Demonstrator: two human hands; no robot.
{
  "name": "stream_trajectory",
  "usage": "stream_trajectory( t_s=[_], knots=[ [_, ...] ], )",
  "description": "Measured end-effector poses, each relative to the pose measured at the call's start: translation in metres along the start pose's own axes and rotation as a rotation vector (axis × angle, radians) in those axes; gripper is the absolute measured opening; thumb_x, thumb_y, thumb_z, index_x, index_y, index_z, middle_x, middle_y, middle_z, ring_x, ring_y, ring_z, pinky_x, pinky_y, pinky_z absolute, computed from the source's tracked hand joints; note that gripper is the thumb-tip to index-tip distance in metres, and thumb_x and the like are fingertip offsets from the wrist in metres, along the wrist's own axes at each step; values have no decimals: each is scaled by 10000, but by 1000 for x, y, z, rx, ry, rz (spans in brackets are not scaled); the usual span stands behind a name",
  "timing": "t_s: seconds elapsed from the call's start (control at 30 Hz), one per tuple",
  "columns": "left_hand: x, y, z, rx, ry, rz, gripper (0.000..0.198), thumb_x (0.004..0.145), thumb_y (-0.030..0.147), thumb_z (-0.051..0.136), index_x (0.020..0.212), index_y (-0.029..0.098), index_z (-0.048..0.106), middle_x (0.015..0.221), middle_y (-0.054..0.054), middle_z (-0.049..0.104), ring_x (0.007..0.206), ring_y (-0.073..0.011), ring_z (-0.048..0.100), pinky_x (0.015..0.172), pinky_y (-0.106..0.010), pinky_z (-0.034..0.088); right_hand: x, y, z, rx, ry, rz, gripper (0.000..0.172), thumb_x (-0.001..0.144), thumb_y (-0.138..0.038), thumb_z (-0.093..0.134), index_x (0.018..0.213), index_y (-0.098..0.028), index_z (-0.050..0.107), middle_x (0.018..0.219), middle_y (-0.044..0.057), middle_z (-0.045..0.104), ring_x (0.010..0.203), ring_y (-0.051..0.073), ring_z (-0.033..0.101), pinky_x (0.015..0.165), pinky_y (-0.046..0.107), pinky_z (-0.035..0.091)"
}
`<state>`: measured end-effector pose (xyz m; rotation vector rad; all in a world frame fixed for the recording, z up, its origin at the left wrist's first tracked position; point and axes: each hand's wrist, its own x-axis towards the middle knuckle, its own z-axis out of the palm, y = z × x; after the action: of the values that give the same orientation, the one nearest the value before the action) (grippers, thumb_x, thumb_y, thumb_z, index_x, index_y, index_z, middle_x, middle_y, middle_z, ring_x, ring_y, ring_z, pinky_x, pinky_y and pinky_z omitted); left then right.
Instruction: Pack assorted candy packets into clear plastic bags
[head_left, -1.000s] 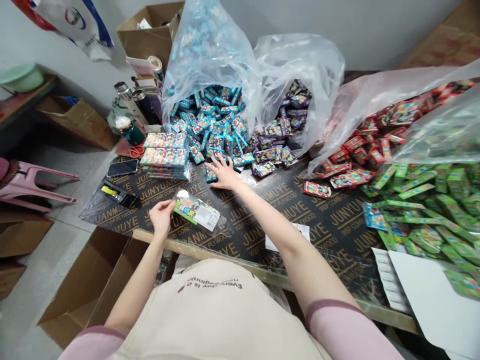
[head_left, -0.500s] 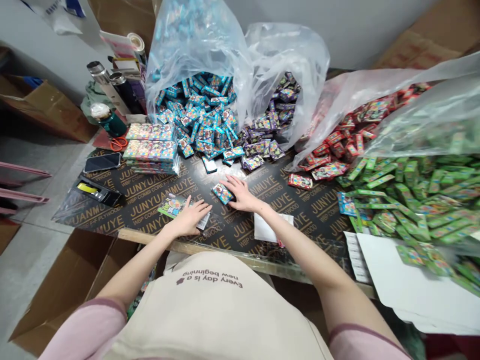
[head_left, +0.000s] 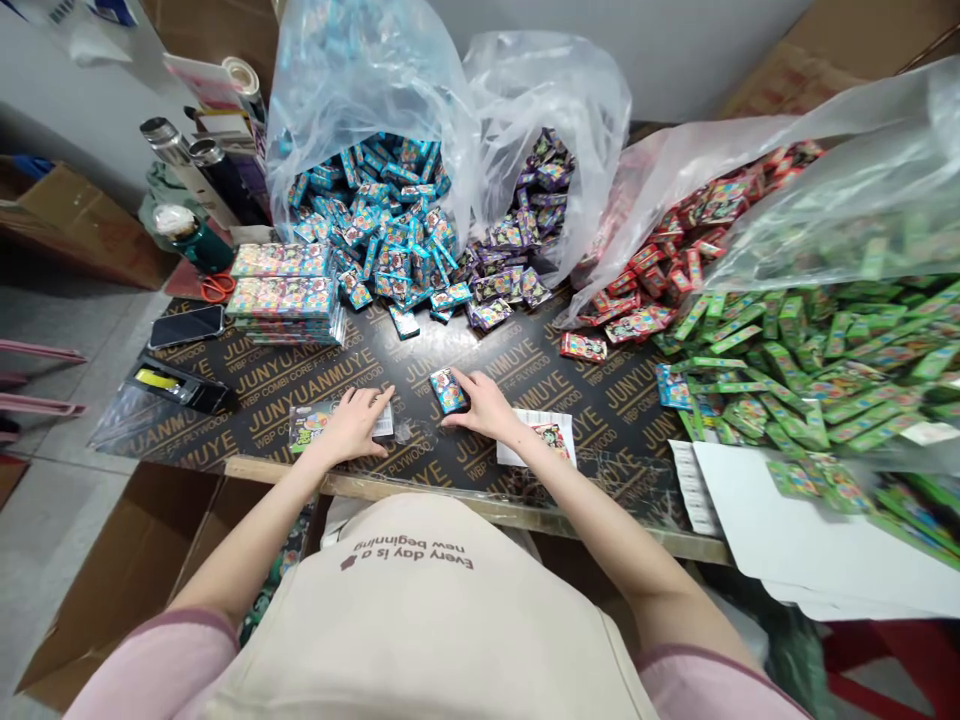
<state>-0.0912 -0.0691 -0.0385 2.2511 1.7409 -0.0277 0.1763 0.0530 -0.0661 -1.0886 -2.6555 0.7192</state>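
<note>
Right hand (head_left: 487, 408), withdrawn from the pile (head_left: 394, 225), pinches a blue box (head_left: 448, 391) near the packet (head_left: 309, 426) under the flat, unclenched left hand (head_left: 358, 426).

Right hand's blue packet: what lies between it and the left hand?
In the head view, only bare tabletop separates the blue packet from the nearest fingertip of the left hand.

Left fingers (head_left: 365, 402) spread, right fingers (head_left: 466, 381) curved

Small blue patterned pack (head_left: 447, 392) in the right hand (head_left: 486, 407), flat printed packet (head_left: 306, 424) partly beneath the left hand (head_left: 354, 426).
</note>
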Motion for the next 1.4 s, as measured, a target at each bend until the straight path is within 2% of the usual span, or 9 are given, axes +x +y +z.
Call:
stream_trajectory(
  t_s=[0.2, 0.33, 0.47, 0.67, 0.97, 1.03, 1.2, 1.27, 1.4],
  knots=[
    [11, 8, -1, -41, 4, 51, 1029, 670, 349, 690, 1487, 131, 103, 1283, -170, 510, 1167, -308, 475, 1014, -422, 324, 6, 12, -2, 89, -110, -139, 954, 657, -281, 696, 1485, -267, 221, 1536, 135, 244, 1399, 377, 195, 1052, 564, 216],
    [14, 11, 0, -90, 40, 77, 1089, 659, 340, 682, 1494, 123, 18, 1254, -167, 531, 1113, -307, 510, 985, -421, 359, 12, 17, 5, 230, -35, -174, 853, 681, -255, 658, 1455, -255, 301, 1422, 103, 454, 1326, 312, 376, 1080, 511, 237],
    [17, 16, 0, -128, 104, 45, 1131, 662, 324, 684, 1491, 128, -60, 1255, -174, 517, 1127, -320, 497, 957, -437, 393, 2, -8, 3, 259, 137, -205, 821, 731, -366, 674, 1454, -236, 308, 1380, 110, 490, 1235, 299, 459, 1021, 460, 344],
    [32, 30, -3, -245, 159, 103, 1178, 652, 263, 692, 1480, 143, -136, 1241, -157, 506, 1144, -311, 483, 976, -451, 396, -16, -40, -6, 112, 26, -188, 793, 755, -419, 674, 1439, -197, 339, 1336, 154, 519, 1160, 328, 466, 963, 478, 341],
    [44, 43, 2, -319, 116, 234, 1170, 667, 273, 693, 1480, 187, -145, 1386, -164, 411, 1200, -304, 439, 999, -445, 379, -21, -23, 7, 368, 2, -314, 912, 732, -424, 704, 1474, -240, 207, 1451, 143, 407, 1293, 303, 412, 1041, 477, 304],
    [46, 45, 0, -274, 107, 217, 1142, 679, 296, 701, 1490, 202, -99, 1354, -157, 427, 1184, -301, 442, 989, -442, 382, -11, -12, 6, 403, 98, -226, 993, 713, -492, 708, 1487, -237, 141, 1490, 151, 338, 1338, 299, 369, 1065, 462, 293],
    [51, 54, -5, 2, -47, 214, 801, 737, 314, 684, 1435, 352, 294, 1319, -132, 402, 1168, -335, 431, 933, -472, 390, 49, 45, -18, 132, 517, 296, 955, 737, -573, 629, 1488, -230, 150, 1517, 194, 229, 1369, 398, 246, 1050, 575, 224],
    [53, 56, -6, 65, -84, 227, 685, 745, 323, 687, 1370, 344, 409, 1311, -139, 401, 1166, -342, 425, 913, -469, 401, 73, 68, -28, 32, 564, 395, 936, 739, -574, 611, 1486, -222, 169, 1461, 209, 312, 1314, 419, 306, 1005, 598, 253],
    [55, 57, -6, 121, -99, 247, 583, 735, 340, 704, 1278, 289, 499, 1290, -154, 414, 1138, -337, 438, 872, -453, 428, 89, 80, -36, -27, 457, 404, 909, 716, -484, 627, 1476, -187, 227, 1217, 181, 524, 1116, 379, 455, 914, 528, 353]
  ],
)
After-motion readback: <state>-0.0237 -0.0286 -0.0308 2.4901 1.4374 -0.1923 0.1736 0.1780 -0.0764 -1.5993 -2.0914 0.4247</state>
